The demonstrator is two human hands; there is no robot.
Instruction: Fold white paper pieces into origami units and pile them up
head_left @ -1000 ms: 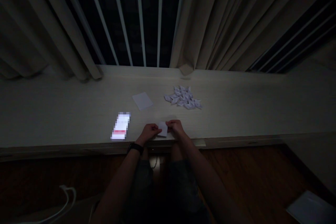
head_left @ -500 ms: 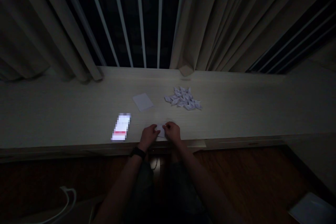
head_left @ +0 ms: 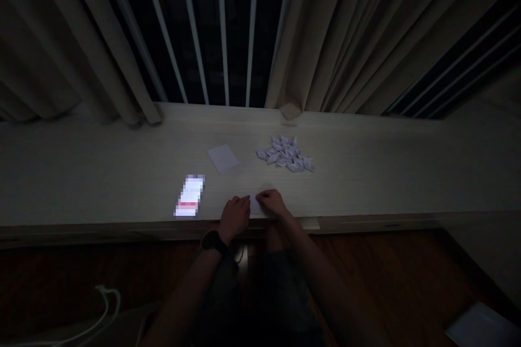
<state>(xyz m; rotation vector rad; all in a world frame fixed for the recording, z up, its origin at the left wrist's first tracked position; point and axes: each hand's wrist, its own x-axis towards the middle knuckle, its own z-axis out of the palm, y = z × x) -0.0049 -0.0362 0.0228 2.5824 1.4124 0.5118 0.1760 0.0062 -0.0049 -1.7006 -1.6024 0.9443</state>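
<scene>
A small white sheet of paper lies near the front edge of the pale counter, between my two hands. My left hand, with a dark watch on its wrist, holds the paper's left side, fingers bent and close together. On the other side, my right hand pinches the right edge between thumb and fingers. Dim light hides the exact folds. Beyond my hands lies a pile of folded white paper pieces, pointed at their ends. A flat square stack of paper rests to the left of that pile.
A lit phone, its screen blurred, lies left of my hands on the counter. Curtains and a barred window stand behind. A white cable is at lower left; a pale flat object is at lower right.
My left hand has turned, its fingers now pointing forward over the paper's left side. My right hand has shifted slightly right along the paper. The view has moved a little.
</scene>
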